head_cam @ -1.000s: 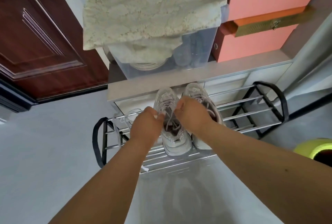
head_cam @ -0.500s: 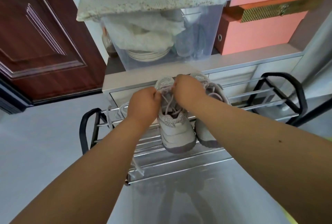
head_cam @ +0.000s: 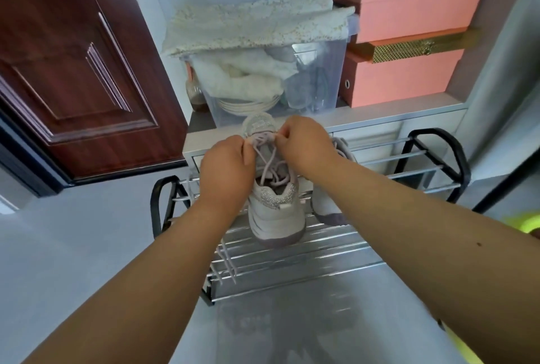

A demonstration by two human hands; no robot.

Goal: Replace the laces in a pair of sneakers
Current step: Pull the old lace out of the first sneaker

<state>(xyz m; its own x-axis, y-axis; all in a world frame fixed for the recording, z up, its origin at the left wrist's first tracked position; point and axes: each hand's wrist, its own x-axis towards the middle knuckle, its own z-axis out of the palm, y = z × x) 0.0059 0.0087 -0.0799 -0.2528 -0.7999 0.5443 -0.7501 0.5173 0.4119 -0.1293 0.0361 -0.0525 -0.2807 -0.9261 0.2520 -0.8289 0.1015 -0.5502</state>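
Two forearms outstretched, left hand (head_cam: pixel 226 169) and right hand (head_cam: pixel 306 144) each in pinching grip on lace (head_cam: pixel 270 159), sneaker (head_cam: pixel 273 211) below

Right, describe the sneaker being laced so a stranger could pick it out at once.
Find the metal shoe rack on the floor below the clear storage bin. Two pale sneakers stand on it, heels toward the camera. It is the left sneaker, whose lace the left hand and right hand pinch; its neighbour goes untouched.
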